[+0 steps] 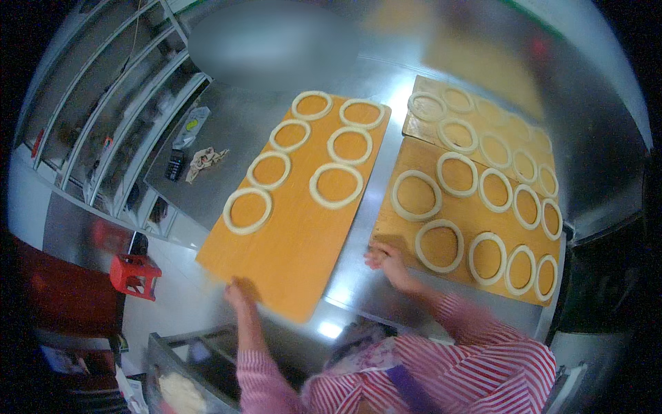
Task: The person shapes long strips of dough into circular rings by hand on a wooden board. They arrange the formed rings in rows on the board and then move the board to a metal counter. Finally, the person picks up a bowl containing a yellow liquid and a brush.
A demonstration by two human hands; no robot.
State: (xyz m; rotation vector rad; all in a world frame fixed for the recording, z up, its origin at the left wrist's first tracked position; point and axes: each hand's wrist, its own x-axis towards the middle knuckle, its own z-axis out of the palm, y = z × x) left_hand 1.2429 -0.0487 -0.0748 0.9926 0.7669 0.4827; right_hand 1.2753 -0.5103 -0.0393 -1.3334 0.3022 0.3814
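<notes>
My left hand [238, 295] is at the near edge of a long orange-brown wooden board [293, 265], its fingers closed on that edge. Pale dough rings lie on this board in two rows, the nearest a large dough ring [247, 211] at the left. My right hand [387, 262] is beside the near left corner of a second wooden board [396, 238]. Its fingers are loosely bent and apart, with nothing visible in them. Several dough rings cover this board, among them a dough ring [439, 245] close to my right hand.
Both boards lie on a metal table [241, 114]. A third board [412, 124] with more rings adjoins the right one. A crumpled cloth [205, 164] and a black calculator-like device [175, 165] lie at the left. A red plastic stool [134, 276] stands on the floor.
</notes>
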